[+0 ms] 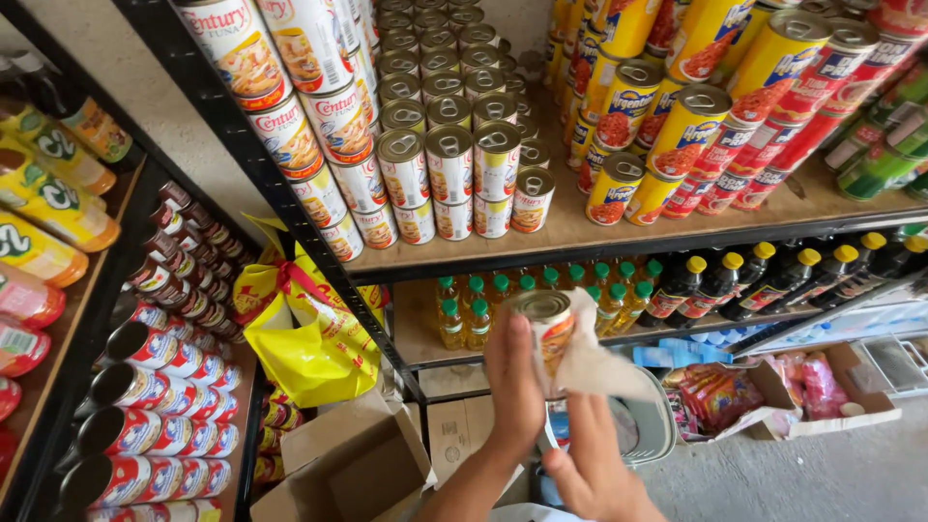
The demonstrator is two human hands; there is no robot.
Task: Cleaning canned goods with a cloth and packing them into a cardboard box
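My left hand [512, 387] holds up a small tin can [547, 329] with a white and orange label, its silver lid facing me. My right hand [597, 454] grips a pale beige cloth [604, 362] that is pressed against the can's right side. Both hands are low in the middle of the view, in front of a shelf unit. On the wooden shelf [580, 230] above them stand rows of similar small tin cans [452, 159] with ring-pull lids.
Tall yellow and red cans [696, 116] fill the shelf's right side. Dark bottles [773, 275] and green-capped oil bottles [464, 314] stand one shelf down. A yellow bag [304, 333] hangs left; open cardboard boxes [353, 464] lie on the floor. A left rack holds red cans [159, 406].
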